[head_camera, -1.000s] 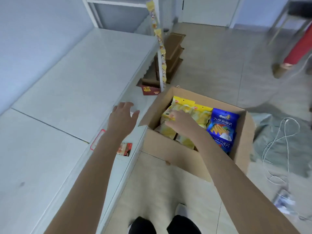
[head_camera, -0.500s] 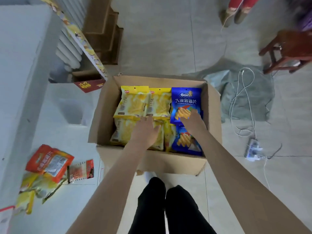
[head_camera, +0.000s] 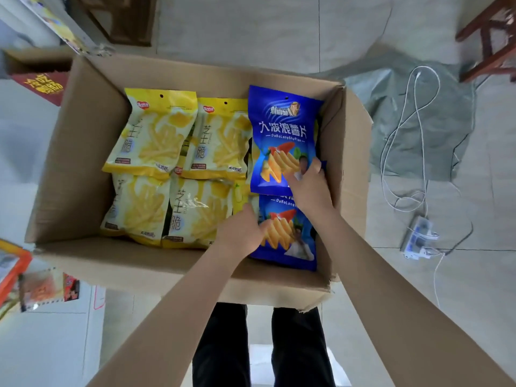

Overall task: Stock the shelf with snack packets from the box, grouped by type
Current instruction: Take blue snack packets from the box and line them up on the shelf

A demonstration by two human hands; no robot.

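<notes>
An open cardboard box (head_camera: 78, 163) sits on the floor below me. Several yellow snack packets (head_camera: 156, 135) fill its left and middle. Two blue crisp packets lie along its right side. My right hand (head_camera: 310, 185) grips the lower edge of the far blue packet (head_camera: 282, 129). My left hand (head_camera: 240, 230) grips the left edge of the near blue packet (head_camera: 287, 236). A white shelf board (head_camera: 16, 152) runs along the left, with an orange packet (head_camera: 11, 266) and a small red-and-white packet (head_camera: 50, 289) lying on it.
A red box (head_camera: 44, 85) and a hanging strip of yellow packets (head_camera: 55, 23) stand at the far left. To the right lie a grey plastic sheet (head_camera: 413, 113), a white cable with a power strip (head_camera: 418, 238) and a wooden chair (head_camera: 494, 37). My legs are just behind the box.
My head has come closer over the box. My left hand moved right from the yellow packets to the near blue packet. My right hand now grips the far blue packet.
</notes>
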